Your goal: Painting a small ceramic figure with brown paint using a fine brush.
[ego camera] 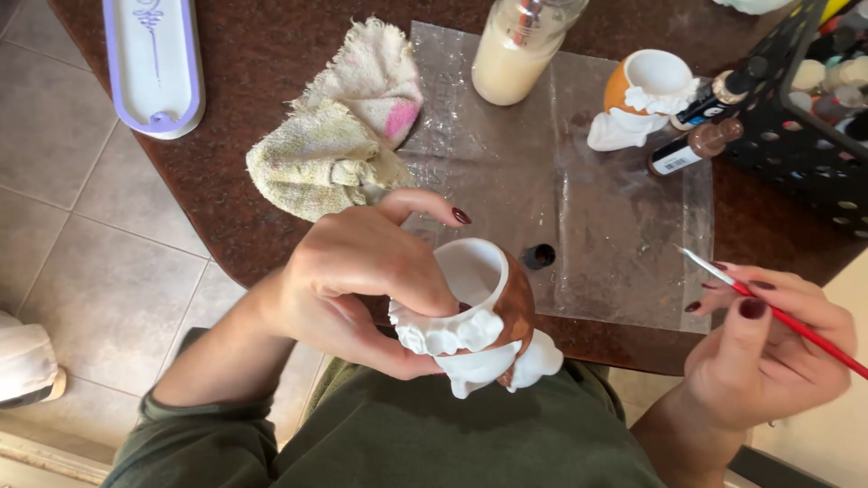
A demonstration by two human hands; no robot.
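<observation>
A white pot [475,312], part-painted brown, was held over the near table [271,63] edge, the left hand [362,280] closed round its rim and side. A red brush [778,316] was pinched in the closed right hand [768,352], tip clear of the pot. A brown dab [539,257] lay on the plastic sheet [615,235]; steady turning and light strokes were judged best near the white trim.
</observation>
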